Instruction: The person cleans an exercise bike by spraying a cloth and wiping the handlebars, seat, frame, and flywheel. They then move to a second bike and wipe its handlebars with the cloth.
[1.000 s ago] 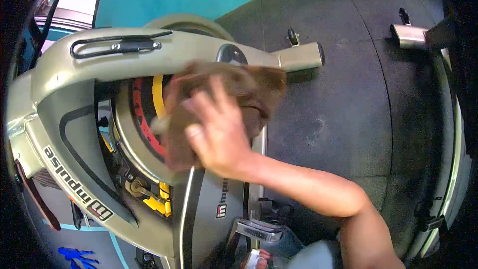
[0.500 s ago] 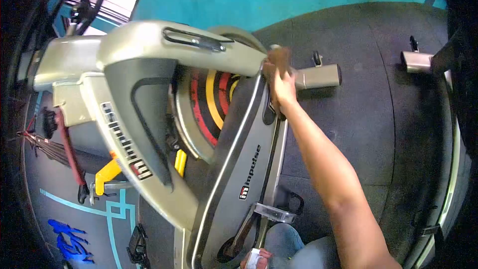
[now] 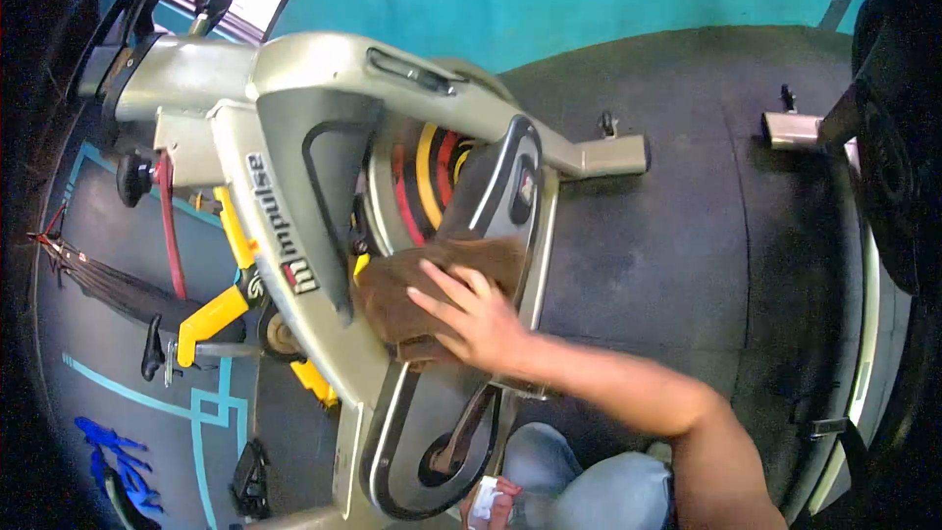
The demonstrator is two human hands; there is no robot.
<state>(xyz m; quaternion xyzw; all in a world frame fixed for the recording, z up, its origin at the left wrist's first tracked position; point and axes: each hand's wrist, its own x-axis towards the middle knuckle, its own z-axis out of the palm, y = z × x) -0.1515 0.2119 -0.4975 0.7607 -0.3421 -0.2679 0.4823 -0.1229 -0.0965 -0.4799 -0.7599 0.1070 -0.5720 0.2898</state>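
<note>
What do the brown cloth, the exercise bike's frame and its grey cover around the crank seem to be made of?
Brown cloth: soft, matte fabric, since it lies limp under the right hand; blur hides the weave.
Frame: probably metal with pale glossy paint; its tubes catch highlights.
Grey cover: perhaps moulded plastic, from its smooth face; metal remains possible.

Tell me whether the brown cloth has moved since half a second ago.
Yes: along the bike's grey guard, the brown cloth has moved from the far end back toward the crank.
</note>
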